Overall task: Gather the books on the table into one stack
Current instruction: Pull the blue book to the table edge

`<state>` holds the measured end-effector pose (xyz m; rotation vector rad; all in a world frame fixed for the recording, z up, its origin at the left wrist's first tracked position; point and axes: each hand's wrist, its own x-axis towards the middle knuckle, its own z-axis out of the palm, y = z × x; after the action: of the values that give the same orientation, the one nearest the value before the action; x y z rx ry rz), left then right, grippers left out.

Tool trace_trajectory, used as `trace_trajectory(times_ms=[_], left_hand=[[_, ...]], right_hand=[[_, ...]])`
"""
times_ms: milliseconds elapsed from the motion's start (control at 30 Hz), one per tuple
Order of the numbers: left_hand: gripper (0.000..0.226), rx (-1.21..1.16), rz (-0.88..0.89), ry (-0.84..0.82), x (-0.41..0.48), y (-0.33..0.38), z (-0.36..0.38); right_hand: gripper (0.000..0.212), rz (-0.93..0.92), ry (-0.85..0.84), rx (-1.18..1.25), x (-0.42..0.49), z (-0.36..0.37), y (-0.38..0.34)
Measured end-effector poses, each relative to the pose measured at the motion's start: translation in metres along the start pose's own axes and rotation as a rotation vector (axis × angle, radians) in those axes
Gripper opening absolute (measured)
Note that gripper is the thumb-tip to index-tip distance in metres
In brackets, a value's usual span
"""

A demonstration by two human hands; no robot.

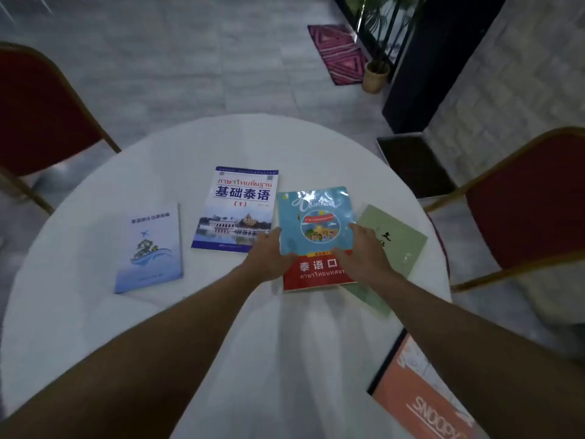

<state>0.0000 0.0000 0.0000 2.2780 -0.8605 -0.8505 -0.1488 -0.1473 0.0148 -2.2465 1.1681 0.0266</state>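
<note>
Four books on table (285, 147): booklet (150, 248) left, textbook (237, 210) beside, phrasebook (316, 223) overlapping thin book (402, 242) right.

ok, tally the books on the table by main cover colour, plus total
Pale blue: 1, the booklet with a plane.
White and blue: 1, the palace-photo book.
Teal and red: 1, the book between the left hand and right hand.
Green: 1, the book partly under it.
Orange: 1, the Snoopy one at the near edge.
Total: 5
</note>
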Motion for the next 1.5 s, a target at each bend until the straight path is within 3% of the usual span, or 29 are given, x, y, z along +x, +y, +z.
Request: trace_trajectory(times_ms=[200,400,567,667,767,833,900,967,1100,1167,1300,1500], left_hand=[[0.068,-0.111,-0.133,-0.074,-0.001,-0.005,0.028],[0.072,-0.427,-0.358,-0.019,-0.001,-0.007,0.034],[0.05,-0.418,-0.337,0.027,-0.012,-0.008,0.025],[0.051,-0.263,-0.306,0.016,-0.025,-0.018,0.013],[0.077,-0.239,-0.327,-0.12,-0.048,-0.036,0.0],[0.077,-0.243,-0.322,-0.229,-0.066,-0.049,-0.004],[0.083,-0.251,-0.307,-0.275,-0.082,-0.059,-0.005],[0.093,-0.382,-0.345,-0.258,-0.096,-0.068,-0.004],[0.059,-0.444,-0.372,-0.152,-0.123,-0.085,-0.007],[0.042,-0.282,-0.385,-0.093,-0.134,-0.095,-0.004],[0.038,-0.107,-0.366,-0.087,-0.159,-0.113,0.003],[0.082,-0.088,-0.334,-0.257,-0.193,-0.131,0.011]], right_hand=[[0.074,0.085,-0.077,-0.054,0.0,0.017,0.017],[0.099,0.243,-0.066,0.065,0.003,0.02,0.01],[0.098,0.268,-0.243,0.163,-0.005,0.02,0.004],[0.081,0.292,-0.375,0.3,-0.018,0.026,0.004],[0.031,0.249,-0.393,0.298,-0.029,0.034,0.004],[0.01,0.242,-0.39,0.306,-0.035,0.036,0.002],[0.015,0.246,-0.435,0.363,-0.042,0.038,-0.002],[0.04,0.219,-0.502,0.402,-0.051,0.039,-0.008],[0.066,0.206,-0.645,0.43,-0.077,0.042,-0.015],[0.06,0.17,-0.686,0.386,-0.088,0.043,-0.017],[0.05,0.082,-0.751,0.213,-0.107,0.051,-0.022],[0.042,0.107,-0.81,0.069,-0.128,0.077,-0.008]])
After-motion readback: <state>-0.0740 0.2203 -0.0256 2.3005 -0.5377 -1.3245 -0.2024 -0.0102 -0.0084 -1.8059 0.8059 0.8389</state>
